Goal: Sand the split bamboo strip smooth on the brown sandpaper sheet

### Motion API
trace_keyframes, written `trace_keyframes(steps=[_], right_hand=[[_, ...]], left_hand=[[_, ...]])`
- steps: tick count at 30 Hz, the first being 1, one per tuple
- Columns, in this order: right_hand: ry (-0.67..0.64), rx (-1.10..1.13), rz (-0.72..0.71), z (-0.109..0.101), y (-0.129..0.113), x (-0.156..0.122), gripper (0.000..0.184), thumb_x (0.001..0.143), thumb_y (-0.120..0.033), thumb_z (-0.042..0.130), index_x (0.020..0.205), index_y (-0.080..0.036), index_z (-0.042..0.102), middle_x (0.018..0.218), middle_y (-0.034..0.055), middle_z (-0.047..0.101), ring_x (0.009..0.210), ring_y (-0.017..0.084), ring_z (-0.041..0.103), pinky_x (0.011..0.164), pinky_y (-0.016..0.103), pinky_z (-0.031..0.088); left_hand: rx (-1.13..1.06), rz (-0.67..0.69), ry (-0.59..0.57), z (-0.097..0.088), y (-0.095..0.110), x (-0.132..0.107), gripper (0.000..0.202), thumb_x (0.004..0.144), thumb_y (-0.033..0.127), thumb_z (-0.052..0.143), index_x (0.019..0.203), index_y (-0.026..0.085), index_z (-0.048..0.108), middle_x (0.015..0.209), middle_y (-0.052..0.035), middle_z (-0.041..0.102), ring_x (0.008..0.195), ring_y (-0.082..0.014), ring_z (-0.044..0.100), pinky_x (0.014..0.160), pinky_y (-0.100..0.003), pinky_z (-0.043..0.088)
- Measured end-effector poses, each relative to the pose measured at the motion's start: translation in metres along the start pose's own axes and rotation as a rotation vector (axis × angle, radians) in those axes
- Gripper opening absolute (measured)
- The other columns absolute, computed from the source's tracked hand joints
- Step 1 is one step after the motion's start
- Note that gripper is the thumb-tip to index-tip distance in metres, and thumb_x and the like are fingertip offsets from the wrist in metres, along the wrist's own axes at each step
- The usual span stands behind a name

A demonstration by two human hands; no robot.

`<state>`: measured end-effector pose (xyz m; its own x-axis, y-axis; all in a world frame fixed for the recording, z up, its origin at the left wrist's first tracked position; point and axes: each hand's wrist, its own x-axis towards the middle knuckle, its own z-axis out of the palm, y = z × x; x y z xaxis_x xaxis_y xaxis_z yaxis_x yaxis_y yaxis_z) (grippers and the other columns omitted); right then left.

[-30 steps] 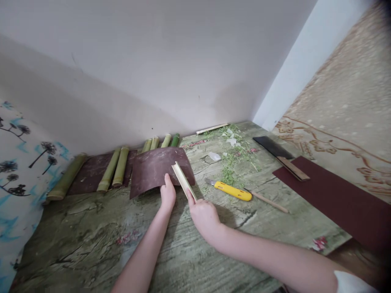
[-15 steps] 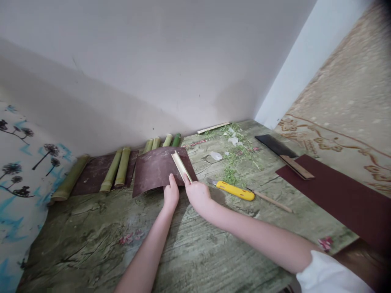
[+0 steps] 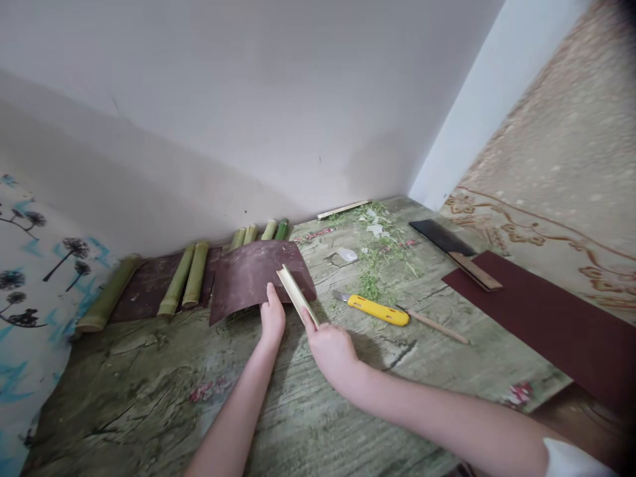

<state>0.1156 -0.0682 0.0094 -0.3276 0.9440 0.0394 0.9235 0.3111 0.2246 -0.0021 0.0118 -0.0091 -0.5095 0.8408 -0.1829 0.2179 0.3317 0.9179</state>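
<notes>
My right hand [image 3: 330, 346] is closed round a pale split bamboo strip [image 3: 297, 294], whose far end lies on a dark brown sheet of sandpaper [image 3: 253, 271]. My left hand [image 3: 273, 315] presses down on the near edge of that sheet, its fingers held together and flat. The sheet rests on a greenish wood-grain table [image 3: 308, 397], and the two hands sit close side by side.
Several green bamboo pieces [image 3: 189, 275] lie along the wall on a second brown sheet [image 3: 144, 291]. A yellow utility knife [image 3: 377, 309] and a thin stick [image 3: 440, 327] lie to the right, with green shavings [image 3: 380, 255], a cleaver [image 3: 454, 252] and a dark red sheet [image 3: 546, 318].
My right hand first pushed the bamboo strip forward along the sandpaper, then drew it back toward me. My left hand stayed on the sheet's edge.
</notes>
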Motion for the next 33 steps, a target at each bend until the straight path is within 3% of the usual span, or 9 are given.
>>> trace_keyframes(steps=[5, 10, 16, 20, 26, 33], right_hand=[[0.001, 0.022, 0.016, -0.003, -0.003, 0.014, 0.056, 0.078, -0.001, 0.033, 0.132, -0.009, 0.022, 0.063, 0.0088, 0.056, 0.055, 0.016, 0.057, 0.047, 0.024, 0.041], [-0.031, 0.08, 0.014, -0.01, -0.001, 0.044, 0.055, 0.078, -0.002, 0.034, 0.131, -0.005, 0.023, 0.066, 0.013, 0.059, 0.06, 0.019, 0.06, 0.05, 0.027, 0.044], [-0.021, 0.1, 0.032, -0.011, 0.001, 0.065, 0.053, 0.079, -0.003, 0.033, 0.131, -0.005, 0.024, 0.068, 0.0143, 0.06, 0.06, 0.02, 0.061, 0.049, 0.028, 0.045], [-0.058, 0.111, 0.017, -0.009, 0.002, 0.06, 0.055, 0.079, -0.004, 0.034, 0.132, -0.008, 0.021, 0.068, 0.0135, 0.061, 0.061, 0.02, 0.061, 0.05, 0.028, 0.045], [-0.121, 0.115, -0.014, -0.006, 0.009, 0.028, 0.064, 0.078, -0.004, 0.038, 0.135, -0.012, 0.01, 0.065, 0.0097, 0.061, 0.057, 0.017, 0.06, 0.049, 0.024, 0.044], [-0.172, 0.128, -0.035, -0.005, 0.016, 0.01, 0.068, 0.075, -0.002, 0.04, 0.135, -0.02, 0.013, 0.065, 0.0075, 0.061, 0.054, 0.018, 0.06, 0.048, 0.026, 0.044]], left_hand=[[0.078, -0.057, -0.058, -0.002, 0.003, -0.002, 0.077, 0.074, 0.065, 0.021, 0.087, 0.002, 0.063, 0.092, -0.023, 0.062, 0.095, -0.028, 0.056, 0.08, -0.031, 0.042], [0.18, -0.023, -0.111, -0.003, 0.005, -0.003, 0.079, 0.074, 0.066, 0.016, 0.071, 0.005, 0.065, 0.073, -0.0222, 0.063, 0.08, -0.0303, 0.06, 0.071, -0.035, 0.043], [0.21, -0.048, -0.119, -0.002, 0.005, -0.003, 0.078, 0.074, 0.065, 0.016, 0.072, 0.005, 0.065, 0.071, -0.022, 0.063, 0.08, -0.03, 0.06, 0.07, -0.033, 0.044], [0.192, -0.04, -0.075, -0.002, 0.004, -0.001, 0.079, 0.075, 0.065, 0.017, 0.077, 0.003, 0.065, 0.08, -0.0242, 0.063, 0.086, -0.0305, 0.059, 0.074, -0.033, 0.043], [0.091, -0.042, -0.035, -0.001, 0.001, 0.001, 0.078, 0.075, 0.065, 0.02, 0.087, 0.001, 0.063, 0.091, -0.0243, 0.062, 0.094, -0.0291, 0.056, 0.078, -0.031, 0.042], [0.034, -0.035, 0.004, 0.0, 0.001, 0.001, 0.075, 0.075, 0.063, 0.024, 0.097, 0.001, 0.06, 0.099, -0.022, 0.06, 0.101, -0.026, 0.053, 0.083, -0.028, 0.04]])
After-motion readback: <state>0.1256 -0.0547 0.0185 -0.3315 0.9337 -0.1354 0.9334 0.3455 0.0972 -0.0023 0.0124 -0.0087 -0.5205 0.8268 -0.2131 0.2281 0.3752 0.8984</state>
